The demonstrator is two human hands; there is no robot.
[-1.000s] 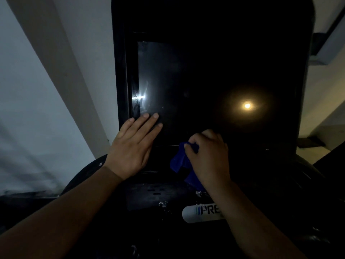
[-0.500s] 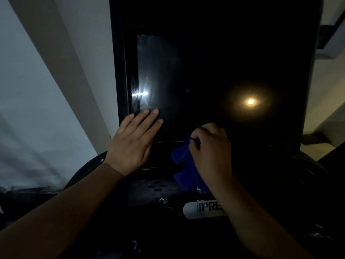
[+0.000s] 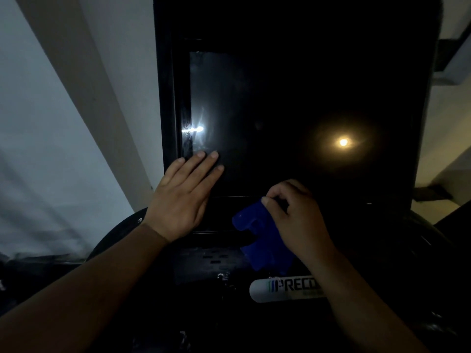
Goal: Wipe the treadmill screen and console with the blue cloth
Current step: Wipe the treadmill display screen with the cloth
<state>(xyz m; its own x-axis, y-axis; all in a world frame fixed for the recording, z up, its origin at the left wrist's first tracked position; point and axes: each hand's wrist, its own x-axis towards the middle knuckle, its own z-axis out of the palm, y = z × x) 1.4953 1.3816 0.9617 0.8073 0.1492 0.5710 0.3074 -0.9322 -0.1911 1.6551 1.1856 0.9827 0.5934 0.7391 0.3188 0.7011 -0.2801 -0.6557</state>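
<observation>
The blue cloth (image 3: 262, 240) hung from the right hand (image 3: 298, 217), with thumb and curled fingers pinching its top edge just below the screen (image 3: 254, 110), over the console (image 3: 204, 266). The left hand (image 3: 182, 197) lay flat on the screen's lower left corner, fingers straight and close together. The cloth looked light and floppy, so I'd wad it into the palm for real pressure.

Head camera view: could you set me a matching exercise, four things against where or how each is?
Things:
1 left hand
2 right hand
3 blue cloth
4 white label

Places or states:
A pinching the blue cloth
B flat on the screen's lower left
C lowest, with printed letters
D crumpled, below the screen's bottom edge

Pairs: 1-B, 2-A, 3-D, 4-C
</observation>
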